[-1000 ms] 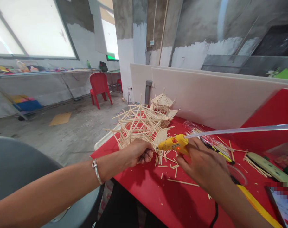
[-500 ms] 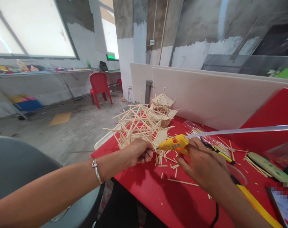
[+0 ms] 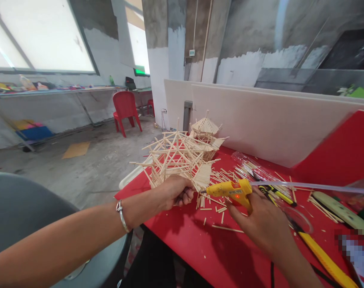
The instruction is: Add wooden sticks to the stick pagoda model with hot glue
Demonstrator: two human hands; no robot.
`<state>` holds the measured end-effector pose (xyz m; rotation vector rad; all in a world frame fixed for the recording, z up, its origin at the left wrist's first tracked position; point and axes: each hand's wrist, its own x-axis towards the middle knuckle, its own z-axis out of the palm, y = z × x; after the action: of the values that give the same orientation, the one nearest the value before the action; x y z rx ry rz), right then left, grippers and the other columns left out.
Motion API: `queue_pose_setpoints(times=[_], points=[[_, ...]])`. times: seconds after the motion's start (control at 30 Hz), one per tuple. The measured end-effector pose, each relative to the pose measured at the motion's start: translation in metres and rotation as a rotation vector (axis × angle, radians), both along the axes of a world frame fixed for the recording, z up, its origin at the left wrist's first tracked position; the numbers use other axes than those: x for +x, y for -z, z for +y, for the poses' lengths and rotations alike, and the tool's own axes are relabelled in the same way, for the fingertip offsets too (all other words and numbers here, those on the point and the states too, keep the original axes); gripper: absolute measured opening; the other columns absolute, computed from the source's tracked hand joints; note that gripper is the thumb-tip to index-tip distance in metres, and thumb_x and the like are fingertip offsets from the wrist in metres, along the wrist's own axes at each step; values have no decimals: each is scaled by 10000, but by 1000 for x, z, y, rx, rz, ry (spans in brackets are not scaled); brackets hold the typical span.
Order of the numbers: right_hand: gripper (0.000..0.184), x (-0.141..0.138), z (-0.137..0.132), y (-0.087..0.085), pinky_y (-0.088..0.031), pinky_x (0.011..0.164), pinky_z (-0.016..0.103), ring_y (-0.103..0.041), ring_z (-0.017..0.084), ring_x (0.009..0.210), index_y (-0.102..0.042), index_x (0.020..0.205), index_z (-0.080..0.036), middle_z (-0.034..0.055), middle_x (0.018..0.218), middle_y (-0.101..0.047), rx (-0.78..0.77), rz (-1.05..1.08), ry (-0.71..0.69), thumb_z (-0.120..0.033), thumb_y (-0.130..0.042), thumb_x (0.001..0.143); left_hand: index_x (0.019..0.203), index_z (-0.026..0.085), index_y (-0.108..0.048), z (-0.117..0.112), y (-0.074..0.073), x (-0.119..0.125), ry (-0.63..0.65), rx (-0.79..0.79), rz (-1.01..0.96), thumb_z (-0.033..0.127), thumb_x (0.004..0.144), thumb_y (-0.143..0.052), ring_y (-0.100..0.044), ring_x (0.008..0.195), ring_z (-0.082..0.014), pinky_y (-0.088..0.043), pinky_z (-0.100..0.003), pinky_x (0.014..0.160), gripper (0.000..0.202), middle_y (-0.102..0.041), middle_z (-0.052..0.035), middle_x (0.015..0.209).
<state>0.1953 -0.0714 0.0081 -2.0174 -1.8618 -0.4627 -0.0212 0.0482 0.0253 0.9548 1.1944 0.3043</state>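
My left hand [image 3: 174, 193] is closed on the lower edge of a roof-like model made of thin wooden sticks [image 3: 175, 158], at the near left corner of the red table [image 3: 218, 256]. In my right hand [image 3: 261, 228] I grip a yellow glue gun [image 3: 231, 190]. Its nozzle points left and sits a short way from my left fingers. A long clear glue stick [image 3: 314, 186] trails from the back of the gun to the right. A smaller stick pavilion [image 3: 206, 130] stands behind the model.
Loose sticks [image 3: 213, 200] litter the table by my hands. A clear packet of sticks [image 3: 254, 170], a yellow-and-black tool [image 3: 274, 194], a yellow ruler [image 3: 326, 260] and a pale case [image 3: 338, 210] lie to the right. White boards [image 3: 260, 120] stand behind. A red chair [image 3: 126, 110] is on the floor.
My right hand has pulled the glue gun to the right and slightly down, away from the model. The glue stick now lies lower. My left hand has kept its hold.
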Motion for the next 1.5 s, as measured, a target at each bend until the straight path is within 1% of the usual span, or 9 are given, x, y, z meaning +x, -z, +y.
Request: queue_pose_setpoints(times=[0.13, 0.3, 0.47, 0.6, 0.87, 1.07, 1.23, 1.4, 1.5], points=[[412, 0, -5, 9, -422, 542, 327, -663, 263, 688, -556, 892, -190, 95, 847, -679, -44, 64, 30, -594, -483, 851, 507, 144, -568, 1, 2, 0, 21, 12, 12, 223, 731, -551, -436, 315, -79, -289, -195, 327, 238, -549, -18, 411], [422, -4, -9, 17, -430, 591, 326, -649, 246, 713, -556, 901, -199, 94, 867, -671, -49, 264, -27, -608, -454, 878, 479, 143, -556, -1, -2, 1, 5, 13, 19, 208, 736, -553, -424, 303, -79, -286, -200, 325, 265, -540, -19, 400], [384, -9, -14, 26, -438, 620, 315, -646, 237, 752, -558, 897, -208, 78, 859, -667, -82, 487, -43, -576, -447, 898, 484, 145, -554, -5, -10, 4, -34, -3, 12, 187, 765, -513, -411, 294, -76, -249, -193, 311, 287, -519, -8, 383], [351, -10, -16, 34, -443, 632, 307, -642, 227, 767, -579, 938, -212, 62, 856, -668, -117, 597, -44, -540, -459, 902, 471, 148, -527, -6, -13, 5, -30, 2, 17, 178, 774, -502, -393, 289, -64, -235, -187, 313, 305, -504, 3, 376], [341, -10, -14, 41, -411, 592, 291, -630, 220, 730, -588, 900, -209, 61, 827, -662, -113, 625, -11, -527, -465, 898, 486, 135, -547, -5, -12, 6, -61, 29, 33, 182, 783, -506, -414, 280, -65, -254, -184, 301, 304, -518, 5, 394], [325, -10, -14, 40, -413, 634, 299, -629, 226, 771, -576, 911, -209, 64, 857, -655, -110, 662, -43, -514, -465, 903, 587, 126, -597, -4, -11, 7, -95, 34, 1, 173, 771, -526, -410, 269, -64, -262, -178, 300, 202, -544, 14, 421], [323, -11, -13, 40, -404, 644, 304, -619, 228, 785, -564, 913, -212, 59, 868, -649, -137, 697, -31, -520, -464, 903, 605, 124, -598, -3, -11, 6, -78, 47, 12, 177, 786, -509, -415, 265, -72, -239, -180, 285, 208, -543, 10, 419], [337, -13, -10, 41, -401, 656, 302, -610, 222, 784, -544, 884, -206, 58, 869, -643, -167, 738, -46, -530, -452, 906, 635, 124, -600, -1, -8, 5, -86, 39, 14, 180, 789, -515, -415, 263, -70, -277, -180, 296, 185, -557, 14, 435], [327, -14, -7, 45, -398, 659, 299, -612, 219, 796, -547, 908, -202, 64, 891, -648, -176, 741, -63, -507, -430, 922, 649, 130, -600, -1, -6, 4, -86, 42, 10, 193, 784, -530, -411, 264, -69, -282, -181, 301, 164, -562, 15, 444]])
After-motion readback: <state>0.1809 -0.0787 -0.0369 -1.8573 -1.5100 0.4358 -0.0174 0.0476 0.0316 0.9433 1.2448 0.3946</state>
